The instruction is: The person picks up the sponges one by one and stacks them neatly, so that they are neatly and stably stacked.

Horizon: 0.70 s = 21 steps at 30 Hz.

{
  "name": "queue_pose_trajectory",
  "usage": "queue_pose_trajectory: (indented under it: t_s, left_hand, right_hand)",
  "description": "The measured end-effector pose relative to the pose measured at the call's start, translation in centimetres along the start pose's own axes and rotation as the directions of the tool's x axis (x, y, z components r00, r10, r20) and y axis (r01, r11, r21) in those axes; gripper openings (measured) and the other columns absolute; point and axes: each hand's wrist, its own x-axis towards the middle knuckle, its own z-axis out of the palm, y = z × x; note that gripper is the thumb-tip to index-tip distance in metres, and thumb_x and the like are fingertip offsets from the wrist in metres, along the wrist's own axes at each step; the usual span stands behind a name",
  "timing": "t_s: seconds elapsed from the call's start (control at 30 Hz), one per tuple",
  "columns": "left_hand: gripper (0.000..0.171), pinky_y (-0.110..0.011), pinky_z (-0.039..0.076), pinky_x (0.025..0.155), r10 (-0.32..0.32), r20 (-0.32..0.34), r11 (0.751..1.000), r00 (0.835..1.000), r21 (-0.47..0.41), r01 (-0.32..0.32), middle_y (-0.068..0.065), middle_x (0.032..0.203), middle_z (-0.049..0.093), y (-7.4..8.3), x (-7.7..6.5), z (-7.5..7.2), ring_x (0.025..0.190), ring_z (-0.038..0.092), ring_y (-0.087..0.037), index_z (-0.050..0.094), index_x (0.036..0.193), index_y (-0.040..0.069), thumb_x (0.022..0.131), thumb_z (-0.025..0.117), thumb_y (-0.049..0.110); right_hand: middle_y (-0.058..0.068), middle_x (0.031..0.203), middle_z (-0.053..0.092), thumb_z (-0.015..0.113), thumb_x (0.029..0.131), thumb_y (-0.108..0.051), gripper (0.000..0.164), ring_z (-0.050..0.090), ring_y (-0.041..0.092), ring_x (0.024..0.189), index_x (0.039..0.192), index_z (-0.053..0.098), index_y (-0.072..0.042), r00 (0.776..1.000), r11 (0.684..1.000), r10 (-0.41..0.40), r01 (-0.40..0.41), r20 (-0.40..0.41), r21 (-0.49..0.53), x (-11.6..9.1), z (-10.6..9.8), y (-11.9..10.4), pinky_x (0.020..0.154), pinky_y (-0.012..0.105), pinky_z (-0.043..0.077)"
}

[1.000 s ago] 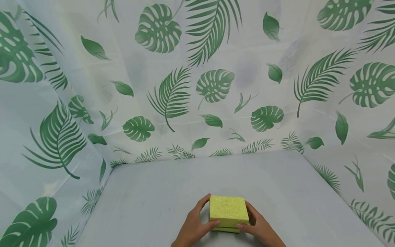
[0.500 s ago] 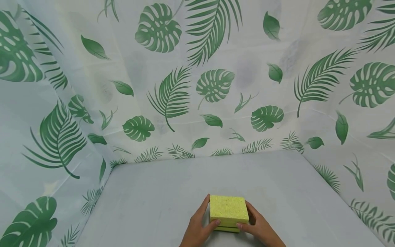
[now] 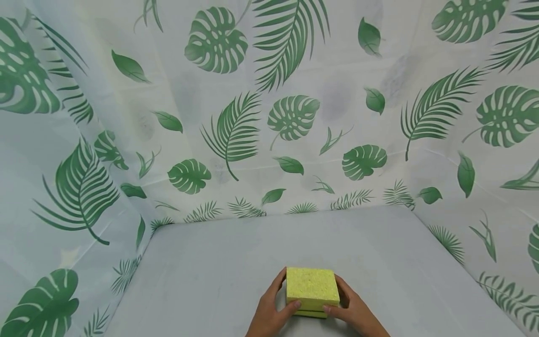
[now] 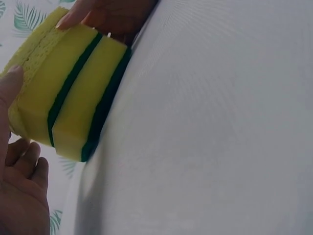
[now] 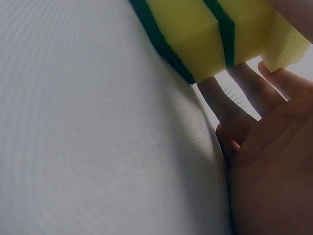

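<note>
Two yellow sponges with green scouring layers lie stacked on the pale tabletop, green sides down. The upper sponge [image 3: 312,284] sits squarely over the lower sponge [image 4: 90,93], their edges nearly lined up. From the left, my left hand [image 3: 268,310] holds the stack, thumb on the upper sponge's front face and index fingertip at the far left corner. On the opposite side my right hand [image 3: 358,312] grips it, thumb on the front near the right corner. In the right wrist view, fingers [image 5: 257,88] of that hand touch the stack's side.
A pale tabletop [image 3: 219,262] extends around the stack, toward the back and both sides. White cloth [image 3: 252,196] printed with green leaves hangs behind the table and along its left and right edges.
My left hand has shifted slightly to the right, its wrist drawn closer in toward the stack. The sponges and my right hand have stayed in place.
</note>
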Motion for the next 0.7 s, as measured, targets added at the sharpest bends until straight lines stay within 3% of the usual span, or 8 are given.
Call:
queue_pose_trajectory:
  t_s: [0.13, 0.27, 0.5, 0.7]
  left_hand:
    - [0.089, -0.048, 0.042, 0.119, -0.038, 0.006, 0.999, 0.999, -0.023, 0.038, -0.009, 0.165, 0.045, 0.03, -0.01, 0.16, 0.150, 0.045, -0.027, 0.032, 0.168, 0.006, 0.102, 0.071, 0.053]
    - [0.094, -0.048, 0.038, 0.121, -0.114, 0.018, 0.992, 0.993, -0.047, 0.114, -0.009, 0.166, 0.044, 0.34, -0.18, 0.30, 0.151, 0.043, -0.028, 0.029, 0.169, 0.007, 0.100, 0.073, 0.055]
    - [0.100, -0.058, 0.032, 0.122, -0.248, 0.024, 0.960, 0.968, -0.125, 0.249, -0.013, 0.168, 0.040, 0.83, -0.39, 0.64, 0.153, 0.039, -0.035, 0.027, 0.170, 0.011, 0.096, 0.078, 0.055]
    - [0.103, -0.060, 0.031, 0.123, -0.277, 0.046, 0.922, 0.960, -0.270, 0.279, -0.018, 0.173, 0.028, 0.58, -0.83, 0.97, 0.157, 0.030, -0.041, 0.017, 0.172, 0.012, 0.097, 0.078, 0.048]
  right_hand:
    - [0.027, 0.166, 0.037, 0.085, 0.092, -0.021, 0.097, 0.044, 0.041, 0.147, 0.168, 0.027, -0.001, 1.000, 1.000, -0.006, 0.006, 0.005, 0.010, 0.14, 0.02, 0.14, 0.109, 0.046, 0.047]
    - [0.026, 0.168, 0.035, 0.086, 0.091, -0.022, 0.100, 0.041, 0.042, 0.149, 0.168, 0.026, -0.002, 1.000, 1.000, 0.014, -0.014, 0.006, 0.012, 0.27, 0.10, 0.34, 0.111, 0.051, 0.044]
    - [0.022, 0.171, 0.030, 0.085, 0.093, -0.021, 0.100, 0.036, 0.041, 0.153, 0.170, 0.023, -0.008, 1.000, 1.000, 0.005, -0.005, 0.028, 0.025, 0.20, 0.12, 0.20, 0.112, 0.046, 0.043]
    - [0.019, 0.173, 0.026, 0.083, 0.095, -0.024, 0.099, 0.030, 0.044, 0.156, 0.172, 0.022, -0.012, 0.999, 0.999, -0.015, 0.014, 0.030, 0.033, 0.14, 0.17, 0.01, 0.118, 0.054, 0.037]
